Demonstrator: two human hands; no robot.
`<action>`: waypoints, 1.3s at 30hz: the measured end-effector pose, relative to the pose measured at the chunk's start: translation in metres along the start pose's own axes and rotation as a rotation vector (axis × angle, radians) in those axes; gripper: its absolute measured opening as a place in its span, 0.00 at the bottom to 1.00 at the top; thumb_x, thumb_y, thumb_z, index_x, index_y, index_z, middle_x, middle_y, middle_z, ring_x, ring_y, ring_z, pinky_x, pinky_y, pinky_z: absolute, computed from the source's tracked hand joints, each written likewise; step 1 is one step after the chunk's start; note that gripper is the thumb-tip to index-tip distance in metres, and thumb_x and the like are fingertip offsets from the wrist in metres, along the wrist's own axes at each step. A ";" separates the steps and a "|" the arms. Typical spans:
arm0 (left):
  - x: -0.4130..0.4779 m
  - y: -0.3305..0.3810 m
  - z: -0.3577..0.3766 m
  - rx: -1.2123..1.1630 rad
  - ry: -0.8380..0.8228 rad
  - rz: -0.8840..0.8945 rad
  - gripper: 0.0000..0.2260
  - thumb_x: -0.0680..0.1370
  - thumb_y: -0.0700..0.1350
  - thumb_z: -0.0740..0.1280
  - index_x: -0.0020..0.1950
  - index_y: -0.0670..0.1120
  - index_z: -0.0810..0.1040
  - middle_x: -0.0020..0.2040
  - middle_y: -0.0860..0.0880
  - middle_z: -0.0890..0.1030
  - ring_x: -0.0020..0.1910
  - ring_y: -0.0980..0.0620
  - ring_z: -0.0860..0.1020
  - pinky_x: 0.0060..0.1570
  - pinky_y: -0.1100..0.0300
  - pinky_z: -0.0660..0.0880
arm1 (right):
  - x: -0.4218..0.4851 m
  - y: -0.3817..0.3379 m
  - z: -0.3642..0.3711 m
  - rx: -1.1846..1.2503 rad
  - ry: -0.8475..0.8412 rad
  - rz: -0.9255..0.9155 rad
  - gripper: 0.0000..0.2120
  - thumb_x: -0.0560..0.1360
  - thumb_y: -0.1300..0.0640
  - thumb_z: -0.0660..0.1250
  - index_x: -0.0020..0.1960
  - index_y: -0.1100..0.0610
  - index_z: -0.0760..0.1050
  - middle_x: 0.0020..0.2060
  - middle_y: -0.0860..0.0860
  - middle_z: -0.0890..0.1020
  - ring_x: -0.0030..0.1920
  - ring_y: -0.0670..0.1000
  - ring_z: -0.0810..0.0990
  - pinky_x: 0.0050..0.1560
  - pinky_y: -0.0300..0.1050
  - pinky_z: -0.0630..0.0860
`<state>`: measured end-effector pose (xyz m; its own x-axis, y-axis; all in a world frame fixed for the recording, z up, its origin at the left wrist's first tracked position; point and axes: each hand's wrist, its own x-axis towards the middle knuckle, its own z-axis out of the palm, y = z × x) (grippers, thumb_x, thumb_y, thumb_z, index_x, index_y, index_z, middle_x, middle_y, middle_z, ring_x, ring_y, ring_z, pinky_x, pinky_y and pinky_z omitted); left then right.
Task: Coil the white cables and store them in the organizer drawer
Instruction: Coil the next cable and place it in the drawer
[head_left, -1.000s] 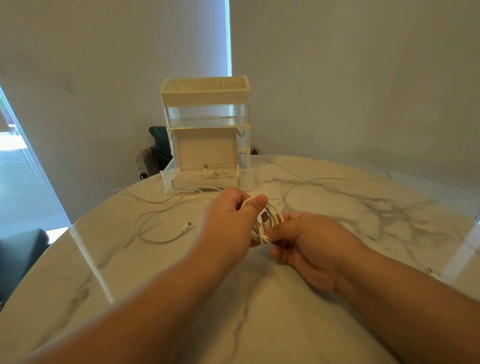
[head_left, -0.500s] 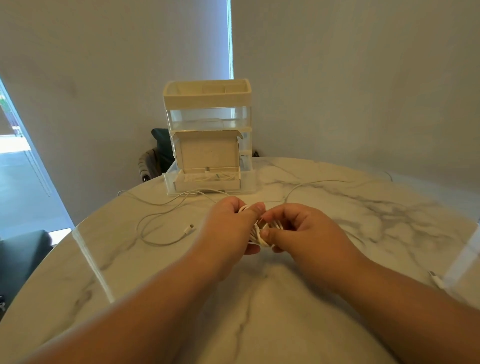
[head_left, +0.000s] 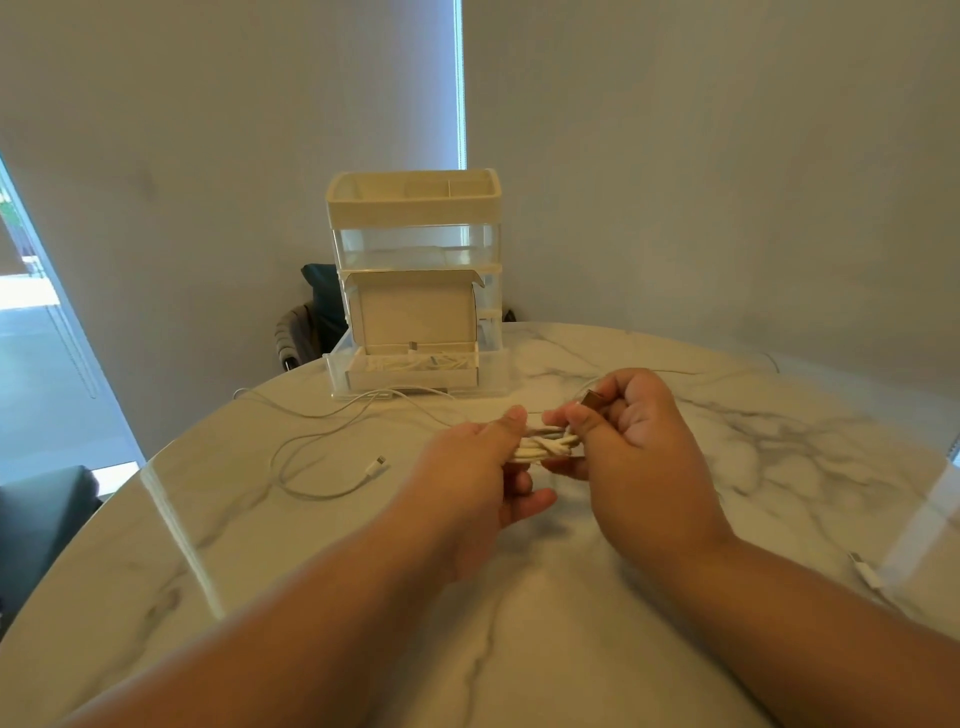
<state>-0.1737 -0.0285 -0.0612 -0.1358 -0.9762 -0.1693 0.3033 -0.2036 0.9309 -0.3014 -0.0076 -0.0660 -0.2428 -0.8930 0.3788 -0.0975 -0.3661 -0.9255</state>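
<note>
- The coiled white cable (head_left: 545, 444) is bunched up between both hands, held just above the marble table (head_left: 649, 649).
- Left hand (head_left: 478, 478) is pinching one end of the bundle; right hand (head_left: 634, 447) is closed around the other end, with a metal plug (head_left: 591, 400) poking up at its fingers.
- Organizer drawer (head_left: 413, 371) sits pulled open at the far edge (cables already inside).
- A loose cable (head_left: 322, 452) sprawls on the table to the left.

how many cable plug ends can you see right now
4: one in the right hand, one lying on the table left of the hands, one near the table's right edge, one in the open drawer. Others may be hidden.
</note>
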 end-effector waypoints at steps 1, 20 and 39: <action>0.000 0.001 0.001 -0.069 -0.017 0.005 0.08 0.82 0.45 0.64 0.49 0.40 0.74 0.29 0.48 0.72 0.27 0.53 0.71 0.37 0.55 0.83 | 0.004 0.000 -0.002 0.022 0.024 0.018 0.05 0.79 0.65 0.64 0.49 0.57 0.70 0.44 0.57 0.83 0.45 0.53 0.85 0.41 0.49 0.84; 0.000 0.007 -0.016 0.445 0.055 0.352 0.06 0.82 0.43 0.63 0.50 0.46 0.79 0.28 0.49 0.76 0.27 0.54 0.76 0.37 0.52 0.83 | 0.017 -0.001 -0.017 0.226 0.066 0.246 0.06 0.80 0.63 0.64 0.53 0.55 0.71 0.41 0.59 0.84 0.40 0.54 0.85 0.40 0.49 0.82; 0.015 -0.002 -0.024 0.276 0.056 0.259 0.03 0.79 0.38 0.68 0.45 0.42 0.75 0.39 0.42 0.83 0.36 0.49 0.80 0.37 0.56 0.79 | 0.016 0.012 -0.017 -0.003 -0.245 0.318 0.10 0.73 0.59 0.73 0.54 0.53 0.80 0.44 0.52 0.86 0.41 0.50 0.81 0.42 0.46 0.77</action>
<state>-0.1533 -0.0443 -0.0731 -0.0342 -0.9968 0.0729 0.0539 0.0710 0.9960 -0.3227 -0.0221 -0.0709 -0.0236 -0.9978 0.0626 -0.0572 -0.0611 -0.9965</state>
